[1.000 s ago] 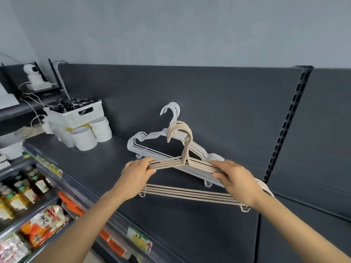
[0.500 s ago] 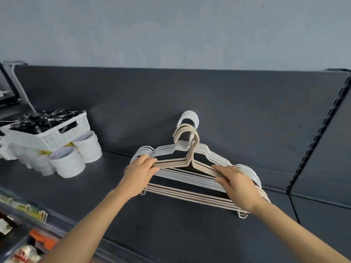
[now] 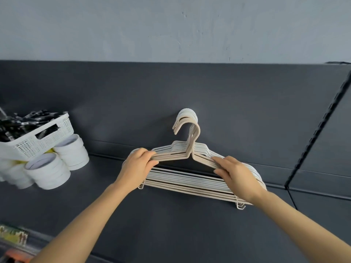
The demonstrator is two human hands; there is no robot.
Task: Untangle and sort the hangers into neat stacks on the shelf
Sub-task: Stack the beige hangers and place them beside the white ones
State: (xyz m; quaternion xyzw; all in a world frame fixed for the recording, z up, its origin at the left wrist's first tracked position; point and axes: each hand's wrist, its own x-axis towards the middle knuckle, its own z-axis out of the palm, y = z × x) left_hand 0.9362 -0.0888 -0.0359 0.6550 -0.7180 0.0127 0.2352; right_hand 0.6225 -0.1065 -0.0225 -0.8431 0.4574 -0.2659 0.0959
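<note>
Gripping w/ left hand (image 3: 137, 166) the left shoulder of beige hangers (image 3: 175, 158), laid over white hangers (image 3: 187, 112) on shelf (image 3: 171, 224) by back panel (image 3: 247, 111); pinching right shoulder w/ right hand (image 3: 237, 176). Risk: snagging hooks, re-tangling colours if pulled unevenly.

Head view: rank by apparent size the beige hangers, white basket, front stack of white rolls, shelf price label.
1. beige hangers
2. white basket, though the frame edge crops it
3. front stack of white rolls
4. price label, also cropped
</note>
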